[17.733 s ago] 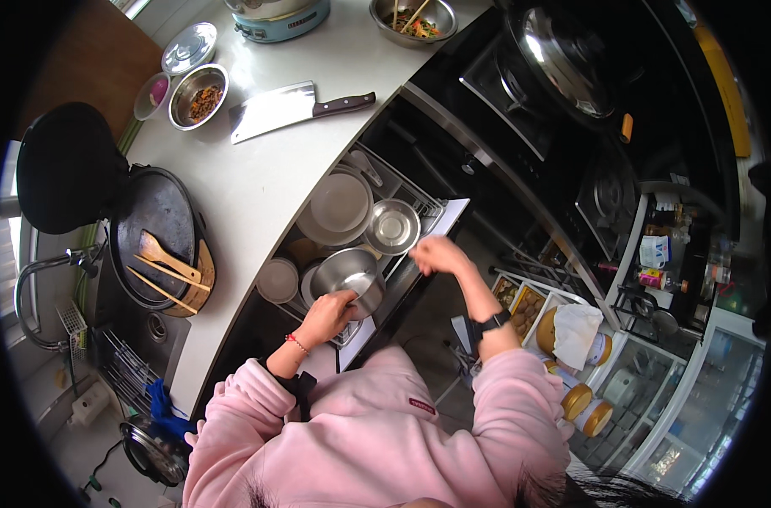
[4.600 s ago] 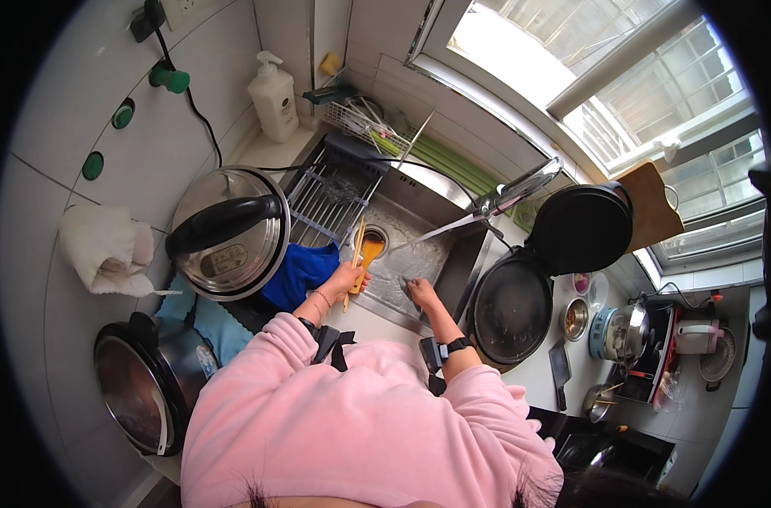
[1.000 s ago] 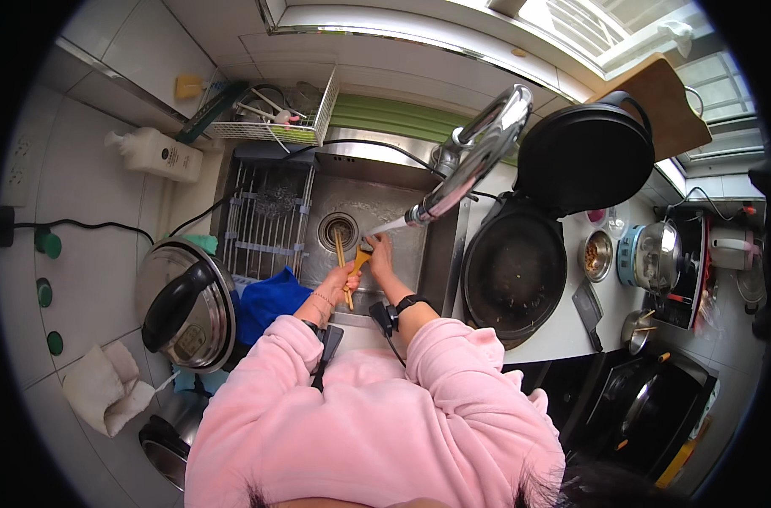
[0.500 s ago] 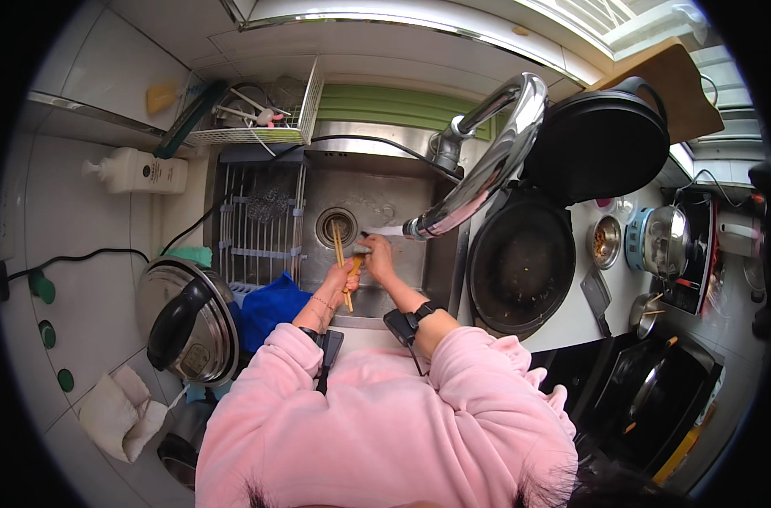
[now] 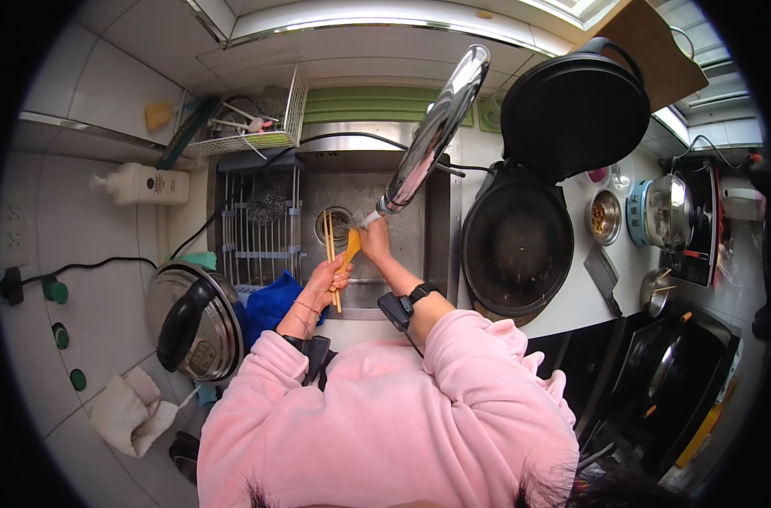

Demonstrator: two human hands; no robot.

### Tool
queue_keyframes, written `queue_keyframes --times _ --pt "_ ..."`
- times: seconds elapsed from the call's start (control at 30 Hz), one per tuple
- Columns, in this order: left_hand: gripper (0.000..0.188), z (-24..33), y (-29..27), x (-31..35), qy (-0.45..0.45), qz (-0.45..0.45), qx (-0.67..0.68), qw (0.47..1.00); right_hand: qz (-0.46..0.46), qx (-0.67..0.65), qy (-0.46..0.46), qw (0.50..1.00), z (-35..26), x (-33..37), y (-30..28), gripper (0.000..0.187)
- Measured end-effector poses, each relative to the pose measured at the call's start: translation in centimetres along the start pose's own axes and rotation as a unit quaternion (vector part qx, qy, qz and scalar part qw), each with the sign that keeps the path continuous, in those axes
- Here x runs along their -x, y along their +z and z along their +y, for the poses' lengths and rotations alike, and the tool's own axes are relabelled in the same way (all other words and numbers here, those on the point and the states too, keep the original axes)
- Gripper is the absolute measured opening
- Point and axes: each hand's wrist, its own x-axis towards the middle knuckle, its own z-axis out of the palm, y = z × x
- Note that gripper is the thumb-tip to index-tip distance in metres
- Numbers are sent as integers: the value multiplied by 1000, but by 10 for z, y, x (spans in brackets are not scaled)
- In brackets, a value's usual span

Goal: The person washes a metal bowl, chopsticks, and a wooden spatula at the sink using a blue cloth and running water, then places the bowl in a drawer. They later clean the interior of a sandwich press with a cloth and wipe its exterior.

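Over the sink (image 5: 407,190), my left hand (image 5: 326,279) is closed around a pair of light wooden chopsticks (image 5: 330,241) and a yellow-brown wooden spoon (image 5: 352,243). Both point away from me, the chopsticks' tips reaching over the drain (image 5: 336,222). Just right of the spoon's head, my right hand (image 5: 374,240) has its fingers curled together below the faucet (image 5: 432,127). Water runs from the spout end onto these fingers. Whatever they may hold is hidden.
A metal rack (image 5: 258,216) with a steel scrubber spans the sink's left side. Left of me stand a lidded pot (image 5: 195,322) and a blue cloth (image 5: 271,313). An opened black electric griddle (image 5: 518,250) lies right of the sink, beside a cleaver (image 5: 603,275).
The faucet's spout has swung left, nearer my hands. My right hand has moved up under its end, and the spoon now stands raised beside the chopsticks in my left hand.
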Motion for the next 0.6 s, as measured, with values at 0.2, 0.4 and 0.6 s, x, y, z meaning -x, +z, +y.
queue_keyframes --times 0.2,0.4,0.6 --pt "29 5 1 4 21 -8 31 999 -20 5 -52 998 -10 8 6 29" --pt "34 -2 1 21 29 -37 -29 998 -11 -92 140 986 17 -27 22 18" --pt "42 -16 17 20 55 8 -53 997 215 -375 430 793 21 -36 54 43"
